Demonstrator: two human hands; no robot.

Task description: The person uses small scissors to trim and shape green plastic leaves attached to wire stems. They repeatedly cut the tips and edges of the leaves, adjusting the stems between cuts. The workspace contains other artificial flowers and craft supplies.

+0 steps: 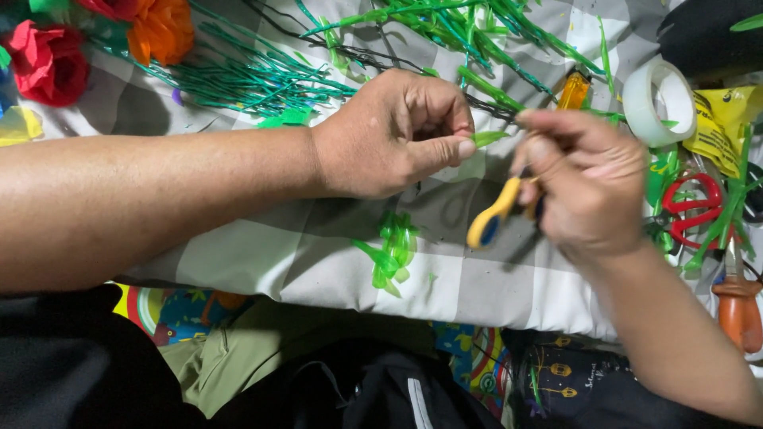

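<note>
The left hand (393, 135) pinches a small green strip (486, 138) that points right, lying flat. The right hand (588, 187) holds yellow scissors (497, 213), handle slanting down-left, over the checked cloth (318, 254).

The right hand (592, 187) is motion-blurred, so its fingers (548, 127) smear together and their grip cannot be told apart. It covers most of the yellow-handled scissors (493, 218); only 1 handle loop shows, and the blades are hidden. The left hand (393, 135) closes over the green strip (486, 137), leaving just a short tip in view. The red paper flower (48, 59) is cut by the left edge, the orange flower (163, 28) by the top edge. The orange tool handle (739, 310) runs off the right edge. The dark object (707, 32) at the top right corner is too cropped to identify.
</note>
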